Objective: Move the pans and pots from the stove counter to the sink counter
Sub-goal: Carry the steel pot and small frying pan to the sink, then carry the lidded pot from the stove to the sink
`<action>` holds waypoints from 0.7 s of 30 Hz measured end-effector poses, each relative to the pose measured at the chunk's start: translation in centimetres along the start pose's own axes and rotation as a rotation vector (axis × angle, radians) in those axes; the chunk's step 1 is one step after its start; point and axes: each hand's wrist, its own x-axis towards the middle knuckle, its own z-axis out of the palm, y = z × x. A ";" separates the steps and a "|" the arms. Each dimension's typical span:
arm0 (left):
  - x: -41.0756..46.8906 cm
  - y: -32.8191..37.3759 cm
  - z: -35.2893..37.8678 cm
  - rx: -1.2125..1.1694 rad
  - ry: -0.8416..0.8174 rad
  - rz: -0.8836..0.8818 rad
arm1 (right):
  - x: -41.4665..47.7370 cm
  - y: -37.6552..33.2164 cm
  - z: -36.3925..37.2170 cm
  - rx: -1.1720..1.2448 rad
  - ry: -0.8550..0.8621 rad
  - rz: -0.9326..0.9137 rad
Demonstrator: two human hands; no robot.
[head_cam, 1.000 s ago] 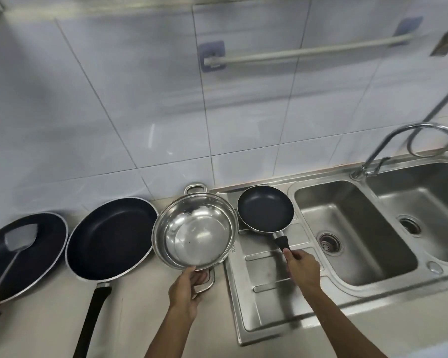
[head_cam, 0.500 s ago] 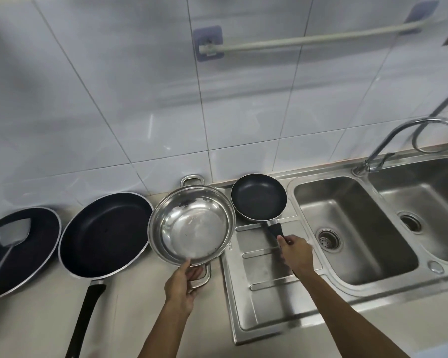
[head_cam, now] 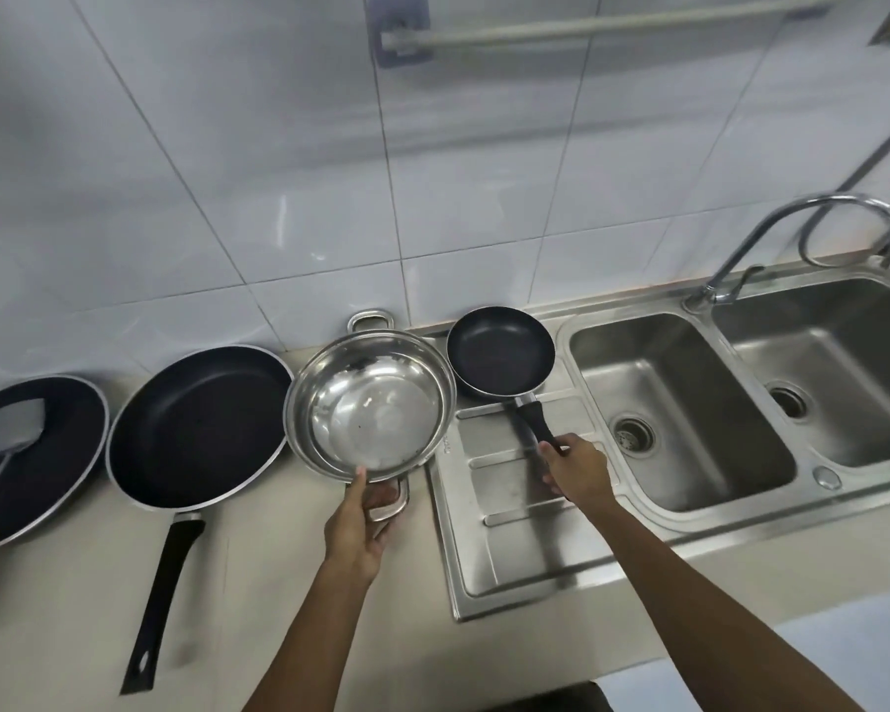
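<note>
The right hand [head_cam: 579,467] grips the small pan [head_cam: 499,356] on the drainboard [head_cam: 504,547]; the left hand [head_cam: 358,526] clasps the steel pot [head_cam: 368,411] handle. Both look placed, with release apparently all that remains.

This is a home kitchen. The wall [head_cam: 227,172] is covered with white glazed tiles, and a rail [head_cam: 587,25] is fixed on it. A beige counter [head_cam: 258,583] runs along the wall. In it sits a stainless steel sink unit with two basins [head_cam: 689,403] and a ribbed drainboard [head_cam: 504,516], with a curved tap [head_cam: 792,218] behind. Frying pans [head_cam: 196,429] and a steel pot [head_cam: 371,403] stand in a row on the counter.
</note>
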 end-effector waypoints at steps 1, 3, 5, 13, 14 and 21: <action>-0.2 -0.4 0.0 -0.008 -0.011 0.008 | -0.6 0.6 0.0 -0.002 -0.001 0.004; -0.6 -1.4 -0.5 -0.037 -0.039 -0.013 | -1.9 2.0 -0.1 -0.017 -0.014 0.002; -1.3 -2.6 -1.0 -0.120 -0.104 -0.090 | -3.3 3.8 -0.4 -0.053 -0.013 -0.013; -6.9 -12.4 1.4 0.722 -0.150 0.267 | -9.0 10.8 -3.9 -0.353 -0.095 -0.285; -7.8 -13.7 1.9 0.952 -0.173 0.408 | -9.8 11.8 -4.9 -0.408 -0.097 -0.365; -13.4 -23.2 10.3 1.810 -0.279 1.188 | -13.5 19.7 -15.4 -0.697 0.106 -0.691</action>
